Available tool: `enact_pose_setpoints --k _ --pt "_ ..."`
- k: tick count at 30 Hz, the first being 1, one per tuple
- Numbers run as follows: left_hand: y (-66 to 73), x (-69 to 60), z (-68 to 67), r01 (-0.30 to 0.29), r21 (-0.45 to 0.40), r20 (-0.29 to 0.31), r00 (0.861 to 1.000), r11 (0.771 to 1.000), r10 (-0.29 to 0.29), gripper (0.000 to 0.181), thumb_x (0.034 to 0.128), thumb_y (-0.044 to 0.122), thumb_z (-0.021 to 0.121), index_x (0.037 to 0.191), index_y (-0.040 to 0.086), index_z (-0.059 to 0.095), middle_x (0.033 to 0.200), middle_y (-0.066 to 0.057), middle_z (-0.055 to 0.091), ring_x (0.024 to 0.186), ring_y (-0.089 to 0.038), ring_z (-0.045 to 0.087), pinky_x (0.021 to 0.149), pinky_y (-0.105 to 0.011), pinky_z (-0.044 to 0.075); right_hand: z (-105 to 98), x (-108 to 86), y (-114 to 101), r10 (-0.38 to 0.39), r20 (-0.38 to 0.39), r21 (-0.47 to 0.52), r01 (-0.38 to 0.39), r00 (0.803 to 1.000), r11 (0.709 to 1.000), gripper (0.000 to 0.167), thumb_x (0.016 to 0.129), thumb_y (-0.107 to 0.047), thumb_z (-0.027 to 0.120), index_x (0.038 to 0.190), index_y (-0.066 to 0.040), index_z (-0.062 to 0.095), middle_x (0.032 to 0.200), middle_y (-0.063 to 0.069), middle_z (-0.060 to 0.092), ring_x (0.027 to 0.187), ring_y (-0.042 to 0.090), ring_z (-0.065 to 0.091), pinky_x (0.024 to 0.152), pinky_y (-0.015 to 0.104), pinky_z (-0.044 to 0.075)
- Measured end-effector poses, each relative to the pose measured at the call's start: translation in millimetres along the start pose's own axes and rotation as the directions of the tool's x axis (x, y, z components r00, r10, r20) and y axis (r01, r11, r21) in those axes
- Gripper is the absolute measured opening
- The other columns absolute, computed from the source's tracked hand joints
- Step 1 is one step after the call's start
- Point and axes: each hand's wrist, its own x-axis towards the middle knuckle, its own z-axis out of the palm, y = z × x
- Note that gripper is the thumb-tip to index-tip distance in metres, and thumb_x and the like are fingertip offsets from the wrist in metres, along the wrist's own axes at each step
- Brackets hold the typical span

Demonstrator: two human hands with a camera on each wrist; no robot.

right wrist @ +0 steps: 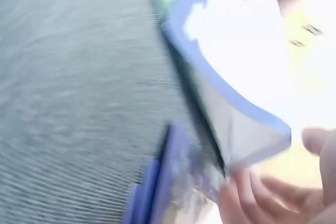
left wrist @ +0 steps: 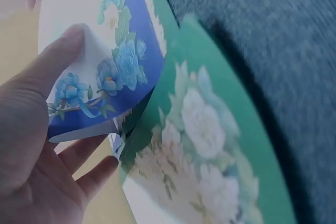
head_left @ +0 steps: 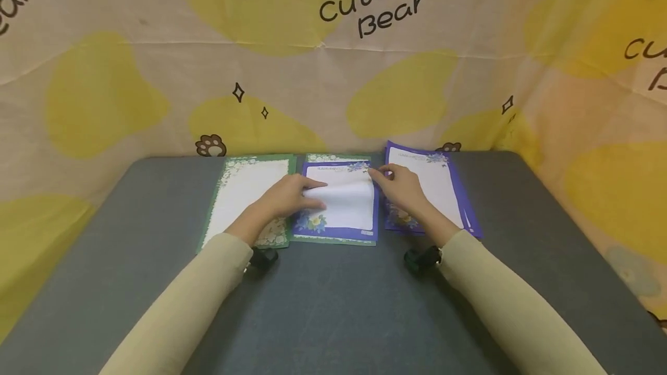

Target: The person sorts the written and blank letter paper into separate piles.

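My left hand (head_left: pixel 285 194) holds the left side of a blue-bordered floral paper sheet (head_left: pixel 344 207). In the left wrist view the thumb lies on the printed face of the sheet (left wrist: pixel 89 72), other fingers beneath it, and the paper bows. Beside the sheet's upper right edge is my right hand (head_left: pixel 401 187). The right wrist view, blurred, shows its thumb apart from the fingers (right wrist: pixel 247 192), near the lifted corner of the sheet (right wrist: pixel 252 124). Under that sheet lies green-bordered paper (head_left: pixel 333 242).
Green-bordered floral paper (head_left: pixel 239 184) lies at the left, partly under my left forearm. More blue-bordered sheets (head_left: pixel 438 184) are overlapped unevenly at the right. All rest on a grey table (head_left: pixel 333 305) against a printed yellow and cream cloth (head_left: pixel 292 74).
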Motion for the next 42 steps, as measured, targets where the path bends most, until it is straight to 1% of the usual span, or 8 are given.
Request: enact_pose_setpoints --k 7,12,15,19,22,27,34,42 --pt "-1.7 -2.6 -3.4 -0.027 -0.058 -0.026 0.999 0.998 0.026 0.058 0.0886 0.038 0.078 0.141 0.019 0.062 0.143 -0.009 0.062 0.118 -0.024 0.063 0.106 -0.046 0.049 -4 2.7 1 0.056 0.250 0.464 -0.171 0.967 0.869 0.053 0.105 -0.027 0.054 0.155 -0.013 0.043 0.160 0.015 0.039 0.137 0.038 0.053 0.112 0.049 0.048" --pt "-0.5 -0.6 -1.2 -0.013 -0.042 -0.035 0.999 0.999 0.011 0.074 0.0840 0.039 0.082 0.148 0.015 0.053 0.158 -0.012 0.045 0.149 -0.035 0.040 0.121 -0.054 0.033 2 3.1 -1 0.052 0.204 0.541 -0.157 0.978 0.826 0.049 0.104 -0.014 0.056 0.152 -0.015 0.047 0.084 -0.003 0.055 0.063 0.007 0.049 0.068 0.022 0.049" --pt "0.3 -1.6 -0.3 0.059 -0.060 -0.053 0.997 0.996 -0.062 0.083 0.0871 0.045 0.078 0.156 0.016 0.041 0.166 -0.018 0.029 0.154 -0.040 0.027 0.123 -0.058 0.027 2 2.6 -1 0.032 0.173 0.571 -0.127 0.984 0.811 0.050 0.104 -0.011 0.055 0.153 -0.017 0.046 0.098 -0.002 0.059 0.059 0.003 0.047 0.065 0.020 0.052" --pt "1.2 -4.4 -1.1 0.176 -0.179 -0.158 0.966 0.968 -0.205 0.076 0.0982 0.049 0.062 0.160 0.017 0.031 0.158 -0.021 0.042 0.142 -0.041 0.047 0.114 -0.058 0.042 -3 1.4 -1 0.024 0.132 0.562 -0.095 0.991 0.822 0.050 0.104 -0.012 0.054 0.153 -0.020 0.046 0.163 0.009 0.035 0.087 0.007 0.062 0.084 0.030 0.060" --pt "2.3 -5.1 -3.1 0.166 -0.338 -0.222 0.943 0.926 -0.250 0.065 0.1028 0.042 0.056 0.159 0.018 0.033 0.124 -0.023 0.068 0.098 -0.035 0.069 0.086 -0.047 0.059 -10 0.0 -2 0.037 0.094 0.548 -0.083 0.995 0.832 0.049 0.104 -0.013 0.055 0.152 -0.023 0.048 0.167 0.008 0.029 0.101 0.015 0.064 0.090 0.037 0.059" --pt "7.4 -3.4 -5.3 0.023 -0.519 -0.254 0.950 0.855 -0.180 0.044 0.1013 0.021 0.061 0.144 0.017 0.053 0.111 -0.015 0.069 0.063 -0.016 0.053 0.057 -0.031 0.051 -20 -3.1 -1 0.043 0.072 0.551 -0.076 0.996 0.831 0.050 0.104 -0.013 0.055 0.153 -0.022 0.046 0.163 0.009 0.039 0.131 0.032 0.058 0.107 0.051 0.051" --pt "22.5 7.1 -0.1 -0.028 -0.512 -0.220 0.970 0.858 -0.100 0.044 0.0979 0.014 0.066 0.141 0.014 0.060 0.142 -0.010 0.060 0.054 -0.011 0.044 0.051 -0.024 0.038 -34 -12.8 7 0.081 -0.075 0.393 -0.045 0.994 0.918 0.049 0.101 -0.016 0.060 0.149 -0.020 0.052 0.163 0.008 0.039 0.139 0.034 0.053 0.103 0.051 0.054" --pt "48.4 27.5 18.8 -0.030 -0.454 -0.209 0.975 0.891 -0.074 0.053 0.0943 0.013 0.070 0.145 0.013 0.057 0.151 -0.010 0.053 0.056 -0.012 0.046 0.052 -0.024 0.040 -53 -27.0 31 0.070 -0.254 0.176 -0.025 0.965 0.984 0.046 0.098 -0.016 0.065 0.143 -0.016 0.059 0.154 0.011 0.051 0.102 0.030 0.072 0.080 0.035 0.063"
